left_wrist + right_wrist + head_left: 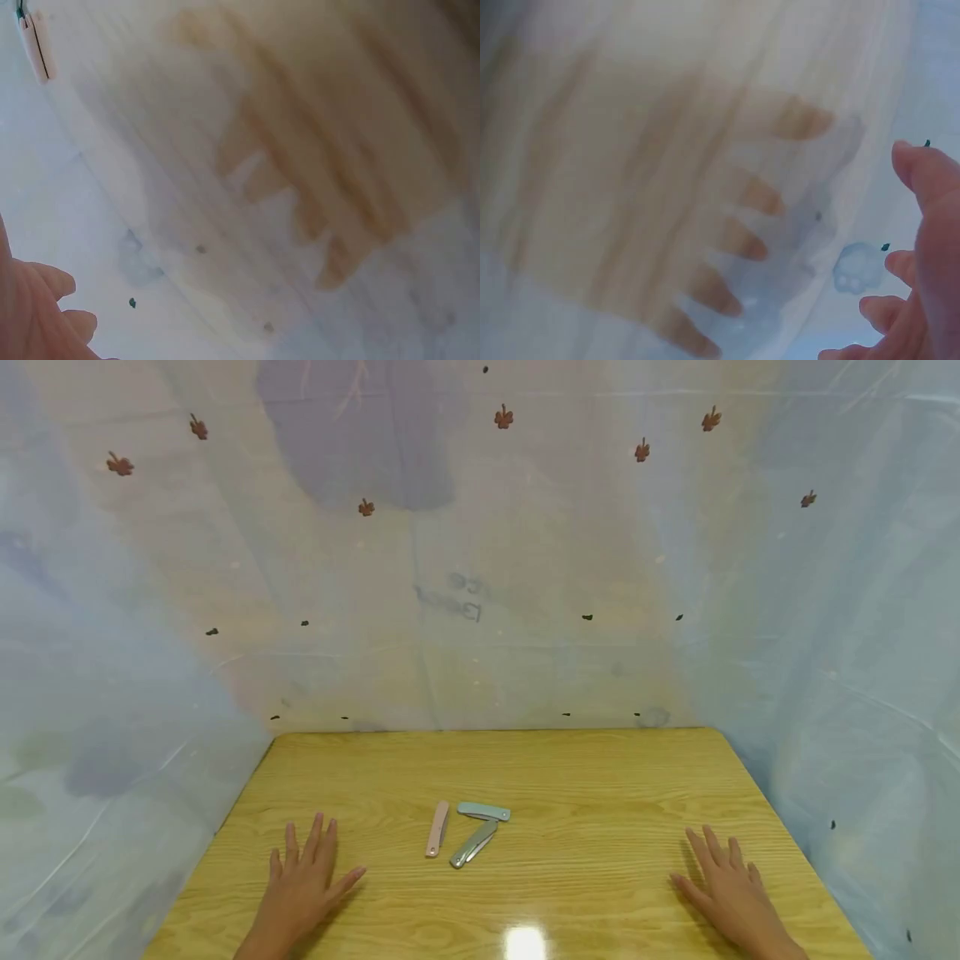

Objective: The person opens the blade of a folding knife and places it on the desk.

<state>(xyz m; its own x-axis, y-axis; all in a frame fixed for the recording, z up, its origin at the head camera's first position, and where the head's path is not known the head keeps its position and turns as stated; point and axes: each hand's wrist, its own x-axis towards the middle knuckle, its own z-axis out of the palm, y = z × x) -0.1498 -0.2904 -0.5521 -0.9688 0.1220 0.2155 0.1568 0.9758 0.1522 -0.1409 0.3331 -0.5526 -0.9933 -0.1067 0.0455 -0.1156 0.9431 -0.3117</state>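
Observation:
Three folding knives lie close together left of the table's middle. The pink folding knife (pixel 437 831) stands lengthwise on the left, the light blue folding knife (pixel 478 811) lies crosswise at the back, and the grey-green folding knife (pixel 470 848) slants below it, its blade partly showing. My left hand (pixel 300 885) is spread, fingers straight, to the left of the knives, holding nothing. Far to their right, my right hand (pixel 733 897) is spread too, with nothing in it. A pink handle (pixel 35 49) shows at the top left corner of the left wrist view.
The wood-grain table (pixel 600 793) has a rounded far edge. A pale patterned curtain (pixel 525 568) with small leaf shapes hangs behind it and along both sides. Light glares off the table (pixel 525 942) near the front, and both wrist views show hand reflections on its surface.

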